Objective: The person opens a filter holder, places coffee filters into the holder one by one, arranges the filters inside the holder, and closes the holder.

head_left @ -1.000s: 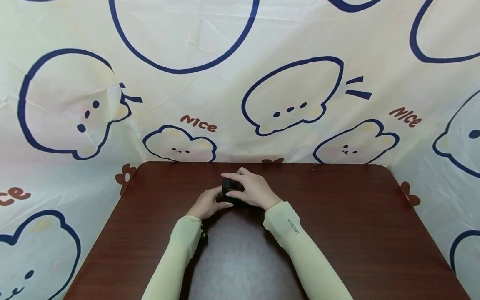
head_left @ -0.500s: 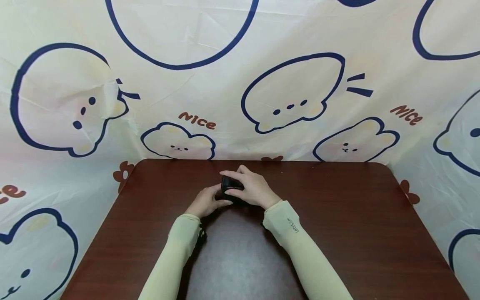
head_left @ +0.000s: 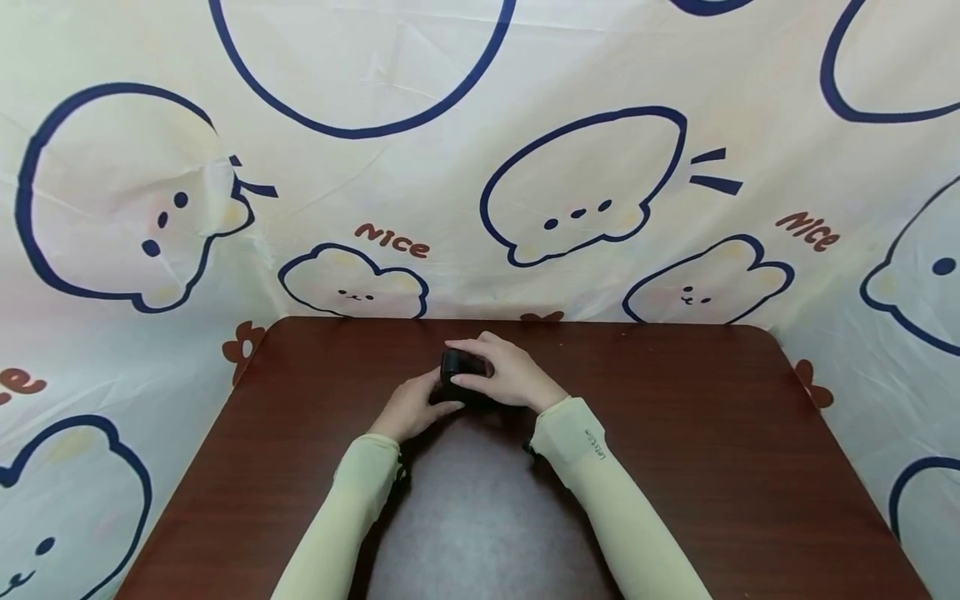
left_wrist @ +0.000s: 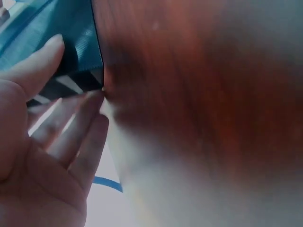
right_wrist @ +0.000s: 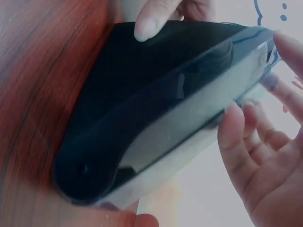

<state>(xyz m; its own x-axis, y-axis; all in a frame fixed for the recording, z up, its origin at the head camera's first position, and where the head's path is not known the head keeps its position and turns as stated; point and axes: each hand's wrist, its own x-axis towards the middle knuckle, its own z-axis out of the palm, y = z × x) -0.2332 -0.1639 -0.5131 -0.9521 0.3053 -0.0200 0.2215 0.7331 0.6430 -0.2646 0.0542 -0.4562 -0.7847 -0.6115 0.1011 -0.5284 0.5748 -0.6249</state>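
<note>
A black wedge-shaped device (head_left: pixel 462 365), with smooth sides and one rounded end, stands near the back of the table; its exact kind does not show. My left hand (head_left: pixel 411 410) holds it from the left, thumb (left_wrist: pixel 40 66) on the near side face and fingers bent around the far side. My right hand (head_left: pixel 513 377) grips its upper part, thumb in front and fingers behind. In the right wrist view, the device (right_wrist: pixel 156 85) shows a long, shiny, light-reflecting top strip, with the right thumb (right_wrist: pixel 232 127) at its edge. Pale stripes line one end (left_wrist: pixel 71 84).
The dark red-brown wooden table (head_left: pixel 712 467) stretches out on both sides of the arms. A white cloth (head_left: pixel 450 192) printed with cartoon figures hangs behind the table and along its left and right edges. Pale yellow sleeves cover both forearms.
The head view has shifted slightly. My right wrist has moved a little to the right, while both hands keep their hold on the black device, which stays in nearly the same place.
</note>
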